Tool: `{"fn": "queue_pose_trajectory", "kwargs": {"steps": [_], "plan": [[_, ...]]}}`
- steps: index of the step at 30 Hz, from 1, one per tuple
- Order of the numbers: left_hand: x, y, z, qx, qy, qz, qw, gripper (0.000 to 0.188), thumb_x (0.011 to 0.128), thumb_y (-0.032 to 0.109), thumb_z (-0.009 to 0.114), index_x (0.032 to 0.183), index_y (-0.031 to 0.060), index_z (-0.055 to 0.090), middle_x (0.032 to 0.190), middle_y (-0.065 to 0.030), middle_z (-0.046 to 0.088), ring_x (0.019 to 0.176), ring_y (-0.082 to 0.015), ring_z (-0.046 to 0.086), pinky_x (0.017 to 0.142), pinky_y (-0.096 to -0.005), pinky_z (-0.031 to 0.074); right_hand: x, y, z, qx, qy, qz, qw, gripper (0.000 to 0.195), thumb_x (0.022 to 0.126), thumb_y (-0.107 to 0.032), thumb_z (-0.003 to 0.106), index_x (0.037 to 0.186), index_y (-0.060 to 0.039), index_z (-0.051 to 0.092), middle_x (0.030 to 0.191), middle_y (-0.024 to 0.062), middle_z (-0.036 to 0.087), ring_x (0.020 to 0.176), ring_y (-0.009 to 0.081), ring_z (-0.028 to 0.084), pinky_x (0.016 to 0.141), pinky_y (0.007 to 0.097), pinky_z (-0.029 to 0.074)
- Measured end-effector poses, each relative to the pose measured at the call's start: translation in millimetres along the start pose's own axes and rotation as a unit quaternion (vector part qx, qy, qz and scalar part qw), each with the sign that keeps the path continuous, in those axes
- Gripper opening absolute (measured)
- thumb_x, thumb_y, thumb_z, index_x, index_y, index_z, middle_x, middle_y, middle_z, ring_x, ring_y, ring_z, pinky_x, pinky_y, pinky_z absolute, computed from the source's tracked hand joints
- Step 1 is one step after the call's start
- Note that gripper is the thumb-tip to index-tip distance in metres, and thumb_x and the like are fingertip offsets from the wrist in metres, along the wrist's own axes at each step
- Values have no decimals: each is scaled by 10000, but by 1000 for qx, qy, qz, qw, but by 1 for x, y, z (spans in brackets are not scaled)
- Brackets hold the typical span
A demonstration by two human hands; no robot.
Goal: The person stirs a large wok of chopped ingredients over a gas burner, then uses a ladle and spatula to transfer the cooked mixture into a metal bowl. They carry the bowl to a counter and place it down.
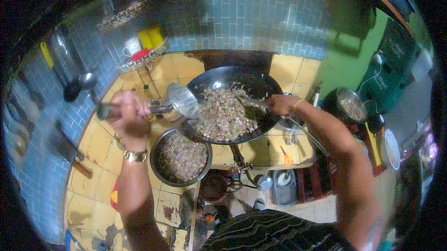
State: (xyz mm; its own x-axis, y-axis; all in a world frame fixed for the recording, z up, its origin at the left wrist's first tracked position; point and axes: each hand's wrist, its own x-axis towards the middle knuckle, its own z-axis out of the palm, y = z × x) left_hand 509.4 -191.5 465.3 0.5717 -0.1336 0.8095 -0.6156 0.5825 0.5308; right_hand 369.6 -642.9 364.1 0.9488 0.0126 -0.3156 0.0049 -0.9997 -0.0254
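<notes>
My left hand point(129, 111), a gold watch at its wrist, grips the handle of a metal utensil. Its wide shiny head point(183, 101) is at the left rim of a black wok point(265, 80); whether it is a turner or a ladle is unclear. In the wok lies a heap of diced meat point(223, 111) with green bits. Over the wok's right side, my right hand point(283, 105) grips a long-handled metal cooking utensil point(309, 134), its head partly buried in the meat. A metal bowl point(209, 169) of similar chopped mix stands just below the wok's left side.
Yellow tiles cover the counter point(94, 177). A cleaver point(66, 144) and other utensils hang along the left wall. A wire shelf point(143, 60) holds a white mug point(132, 46). Orange-handled scissors point(287, 157) lie right of the burner. Another pot point(351, 106) stands farther right.
</notes>
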Motion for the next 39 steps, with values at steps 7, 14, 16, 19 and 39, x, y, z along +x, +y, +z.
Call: {"fn": "queue_pose_trajectory", "kwargs": {"steps": [7,14,16,19,39], "plan": [[17,-76,56,143,-79,-14,986,310,890,161,702,654,85,516,582,35,505,505,-60,453,469,-250,353,-68,-19,-50,58,103,55,991,314,776,-92,567,1053,2,680,984,269,680,918,386,678,807,470,534],[34,-112,101,168,-310,-8,936,439,860,197,727,534,88,454,510,65,413,484,-65,386,463,-288,287,-62,-51,-2,90,19,26,995,270,753,-73,593,981,53,665,930,262,679,843,384,681,754,485,538],[37,-119,105,167,-351,3,922,407,862,220,729,568,77,487,526,64,444,496,-53,390,471,-287,297,-99,-42,-24,119,69,-25,990,307,822,-103,577,1085,47,624,919,263,685,788,388,686,685,472,548],[37,-120,110,159,-415,-86,892,407,874,277,725,594,63,520,537,63,471,530,-37,381,477,-290,296,-108,-70,-55,53,115,31,991,287,824,-91,579,1076,39,624,918,292,673,797,408,679,697,471,551],[19,-161,99,15,191,-245,950,533,893,457,703,563,99,485,520,15,466,435,-113,407,427,-322,340,-116,-204,24,359,45,170,917,226,871,-123,522,1028,38,543,690,186,630,593,298,631,531,424,496]]}}
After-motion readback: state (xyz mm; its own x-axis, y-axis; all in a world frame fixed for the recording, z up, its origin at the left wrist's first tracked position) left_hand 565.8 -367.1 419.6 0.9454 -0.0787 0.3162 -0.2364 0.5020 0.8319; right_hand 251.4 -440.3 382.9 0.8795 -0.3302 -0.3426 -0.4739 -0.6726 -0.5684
